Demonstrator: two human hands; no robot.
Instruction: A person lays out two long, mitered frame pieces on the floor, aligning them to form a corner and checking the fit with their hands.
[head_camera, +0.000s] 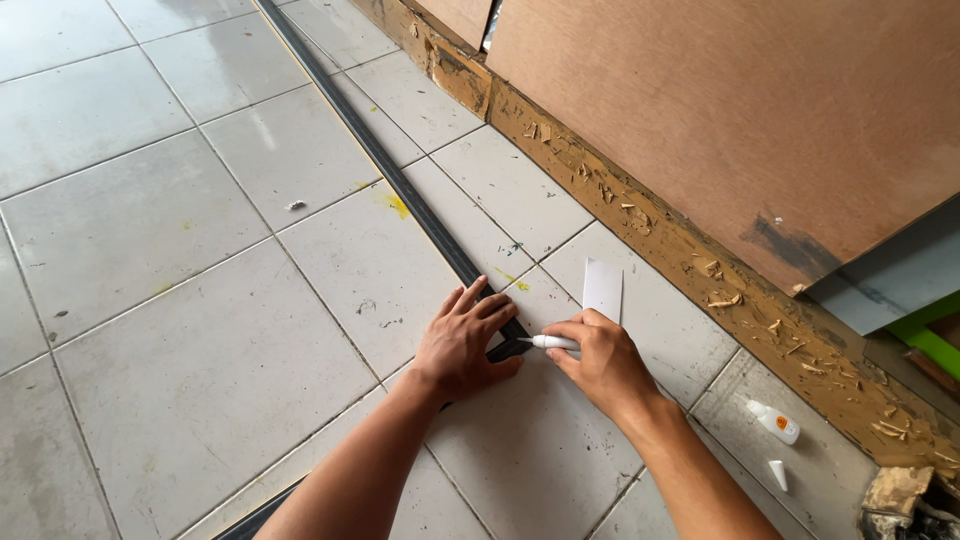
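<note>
Tiled floor (200, 380) — two hands: left hand (465, 340) presses one black strip (400, 190), right hand (600, 362) grips one white pen (552, 342).

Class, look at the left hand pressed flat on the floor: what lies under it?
Under the left hand runs a long black strip laid across the white floor tiles. The hand covers the stretch beneath it, so that part's condition cannot be seen.

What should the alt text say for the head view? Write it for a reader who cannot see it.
On a white tiled floor, the left hand presses flat on a long black strip while the right hand holds a white pen-like tool to it. A small white glue bottle lies near a plywood board.
</note>
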